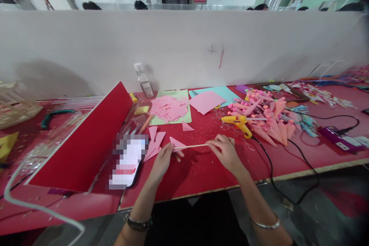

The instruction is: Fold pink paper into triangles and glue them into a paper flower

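Observation:
A thin pale stick (195, 146) stretches level between my two hands above the red table. My left hand (163, 161) pinches its left end, where a pink paper triangle (177, 143) also shows at the fingertips; whether the paper is wrapped on the stick I cannot tell. My right hand (226, 154) grips the stick's other end between thumb and fingers. Several cut pink paper pieces (155, 142) lie just beyond my left hand, and one small pink triangle (187, 126) lies farther back. To the right of my right hand rests a yellow glue gun (238, 123).
Pink scraps (170, 107) are heaped on a green sheet (186, 117). A phone (128, 163) and leaning red board (86, 142) stand left. Pink cone-shaped pieces (268, 117) pile up right; a black cord (269, 165) hangs over the edge. A clear bottle (143, 80) stands behind.

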A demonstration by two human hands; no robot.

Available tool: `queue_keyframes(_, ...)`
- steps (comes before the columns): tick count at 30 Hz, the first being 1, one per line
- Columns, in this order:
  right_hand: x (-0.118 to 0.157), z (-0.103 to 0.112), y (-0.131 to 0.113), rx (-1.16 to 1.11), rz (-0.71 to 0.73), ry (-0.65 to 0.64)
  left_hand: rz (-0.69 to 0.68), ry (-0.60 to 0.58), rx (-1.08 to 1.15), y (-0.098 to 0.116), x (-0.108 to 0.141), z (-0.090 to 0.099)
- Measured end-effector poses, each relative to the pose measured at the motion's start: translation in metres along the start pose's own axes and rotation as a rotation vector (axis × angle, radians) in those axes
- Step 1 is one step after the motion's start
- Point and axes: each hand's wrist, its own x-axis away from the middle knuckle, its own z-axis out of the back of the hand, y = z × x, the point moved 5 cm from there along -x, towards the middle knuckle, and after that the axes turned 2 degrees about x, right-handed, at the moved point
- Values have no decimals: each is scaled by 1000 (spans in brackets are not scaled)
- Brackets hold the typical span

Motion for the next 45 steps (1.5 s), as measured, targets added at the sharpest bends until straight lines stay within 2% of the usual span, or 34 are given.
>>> queue_keyframes(5,-1,-2,-1,48,15,-36,-17,7,-85,0,-3,-2)
queue_keyframes(10,-4,-7,-13,97,66,-88,-50,-24,-162,1,-7,-7)
queue_keyframes(15,-5,-24,-32,-26,135,-208,-101,-111,-205,-2,-9,-19)
queue_keyframes(20,-8,-41,-39,-163,137,-297,-128,-137,-237,-5,-12,-23)
queue_keyframes(30,-17,-44,-37,-254,171,-343,-92,-79,-214,-20,-15,-17)
queue_keyframes(38,-19,-47,-38,-209,174,-344,-68,-81,-211,-12,-15,-17)
queue_keyframes(45,-22,-48,-36,-124,165,-369,-59,-35,-192,-17,-18,-17)
